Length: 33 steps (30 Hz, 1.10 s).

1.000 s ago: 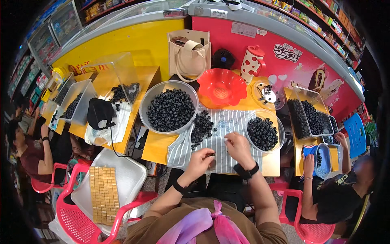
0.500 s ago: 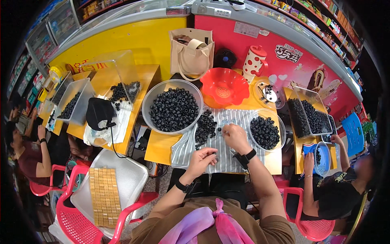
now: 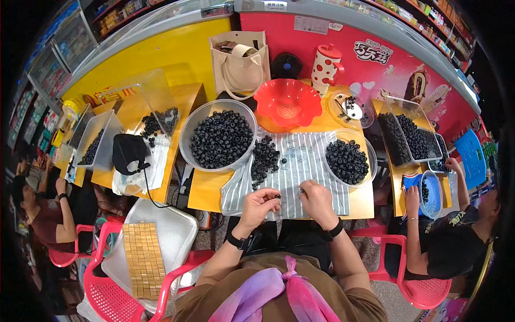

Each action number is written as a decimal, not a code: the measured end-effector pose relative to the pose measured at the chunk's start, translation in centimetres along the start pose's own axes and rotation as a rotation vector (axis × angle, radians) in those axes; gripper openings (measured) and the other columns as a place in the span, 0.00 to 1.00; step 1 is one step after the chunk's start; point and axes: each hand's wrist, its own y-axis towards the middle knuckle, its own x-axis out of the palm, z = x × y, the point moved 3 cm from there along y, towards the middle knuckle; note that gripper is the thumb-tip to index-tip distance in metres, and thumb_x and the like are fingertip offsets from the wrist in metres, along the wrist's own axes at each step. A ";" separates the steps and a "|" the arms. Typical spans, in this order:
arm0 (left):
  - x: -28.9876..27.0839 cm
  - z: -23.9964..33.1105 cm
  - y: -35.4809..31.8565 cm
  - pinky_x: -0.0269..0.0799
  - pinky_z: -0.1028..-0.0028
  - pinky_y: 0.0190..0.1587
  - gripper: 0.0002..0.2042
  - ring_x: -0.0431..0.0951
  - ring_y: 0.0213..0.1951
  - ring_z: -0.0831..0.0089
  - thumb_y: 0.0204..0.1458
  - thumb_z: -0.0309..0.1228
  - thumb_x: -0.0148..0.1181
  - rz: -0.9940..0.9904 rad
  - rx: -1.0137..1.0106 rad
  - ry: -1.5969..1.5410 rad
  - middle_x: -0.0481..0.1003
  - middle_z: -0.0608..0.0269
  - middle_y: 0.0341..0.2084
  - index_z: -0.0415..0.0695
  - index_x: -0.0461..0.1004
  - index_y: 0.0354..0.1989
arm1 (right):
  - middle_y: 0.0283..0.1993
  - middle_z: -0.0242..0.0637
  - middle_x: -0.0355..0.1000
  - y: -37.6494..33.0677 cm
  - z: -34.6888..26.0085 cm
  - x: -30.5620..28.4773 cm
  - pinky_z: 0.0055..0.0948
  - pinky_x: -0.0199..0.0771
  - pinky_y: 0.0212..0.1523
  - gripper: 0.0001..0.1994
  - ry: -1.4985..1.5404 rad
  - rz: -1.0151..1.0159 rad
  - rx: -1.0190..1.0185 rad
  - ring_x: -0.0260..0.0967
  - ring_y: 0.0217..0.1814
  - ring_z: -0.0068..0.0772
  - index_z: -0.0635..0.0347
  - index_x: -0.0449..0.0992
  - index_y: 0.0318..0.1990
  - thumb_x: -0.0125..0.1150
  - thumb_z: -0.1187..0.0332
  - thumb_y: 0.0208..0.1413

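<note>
My left hand (image 3: 257, 208) pinches a small black ring-shaped piece (image 3: 277, 197) between thumb and fingertips, just above the near edge of a grey-and-white striped cloth (image 3: 306, 155). Close by on its right, my right hand (image 3: 317, 202) has its fingers pressed together; whatever they may hold is hidden. Beyond my hands, a loose pile of black ring-shaped pieces (image 3: 264, 161) lies on the cloth, with a single piece (image 3: 284, 160) apart from it. A large clear round tub (image 3: 185, 140) full of such pieces stands left of the pile. To the right is a shallower clear bowl (image 3: 370, 152) of them.
A red scalloped bowl (image 3: 287, 102), a beige tote bag (image 3: 240, 61) and a polka-dot tumbler (image 3: 325, 70) stand at the back. Co-workers sit left and right at wooden tables with clear bins (image 3: 410, 129) of black pieces. A pink chair (image 3: 115, 300) is at left.
My right hand has drawn back from the pile toward me, beside my left hand. The left hand keeps its pinch, and the whole view has shifted slightly.
</note>
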 end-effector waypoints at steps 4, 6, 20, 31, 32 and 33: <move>-0.1 0.1 0.0 0.70 0.81 0.30 0.10 0.75 0.29 0.79 0.51 0.16 0.56 -0.006 0.063 -0.002 0.75 0.63 0.30 0.35 0.76 0.43 | 0.29 0.43 0.68 -1.0 1.1 -0.7 0.45 0.68 0.29 0.02 0.179 0.169 0.085 0.70 0.30 0.50 0.59 0.76 0.29 0.59 0.74 0.46; -0.1 0.0 0.1 0.70 0.82 0.31 0.10 0.75 0.30 0.80 0.51 0.15 0.56 -0.008 0.049 -0.005 0.73 0.64 0.31 0.34 0.76 0.42 | 0.28 0.42 0.67 -1.3 0.6 -0.8 0.44 0.68 0.29 0.02 0.177 0.176 0.075 0.70 0.30 0.50 0.58 0.76 0.29 0.60 0.74 0.46; 0.1 0.2 -0.1 0.71 0.82 0.30 0.13 0.77 0.30 0.79 0.49 0.16 0.58 -0.083 -0.030 -0.025 0.76 0.60 0.32 0.35 0.73 0.45 | 0.27 0.37 0.69 -0.9 -1.9 0.4 0.27 0.67 0.27 0.04 0.834 0.033 0.042 0.68 0.25 0.31 0.65 0.75 0.30 0.61 0.81 0.45; -0.1 0.8 -0.2 0.72 0.82 0.29 0.07 0.77 0.27 0.77 0.49 0.15 0.58 -0.135 -0.057 -0.046 0.76 0.61 0.30 0.34 0.76 0.36 | 0.24 0.32 0.69 -0.7 -2.5 0.8 0.21 0.64 0.26 0.04 0.894 -0.108 -0.083 0.65 0.25 0.21 0.65 0.75 0.28 0.65 0.80 0.44; -0.4 0.9 -0.2 0.72 0.82 0.29 0.07 0.77 0.27 0.77 0.49 0.15 0.58 -0.134 -0.055 -0.047 0.76 0.61 0.30 0.34 0.76 0.36 | 0.24 0.32 0.69 -0.7 -2.4 0.6 0.21 0.64 0.26 0.04 0.892 -0.109 -0.085 0.65 0.25 0.21 0.65 0.75 0.28 0.65 0.80 0.44; -0.4 1.0 -0.2 0.72 0.82 0.28 0.06 0.77 0.26 0.77 0.48 0.15 0.58 -0.222 -0.086 -0.067 0.76 0.61 0.30 0.34 0.77 0.35 | 0.24 0.30 0.69 -0.8 -2.3 0.7 0.20 0.64 0.26 0.05 0.967 -0.229 -0.006 0.65 0.26 0.18 0.64 0.75 0.28 0.66 0.79 0.44</move>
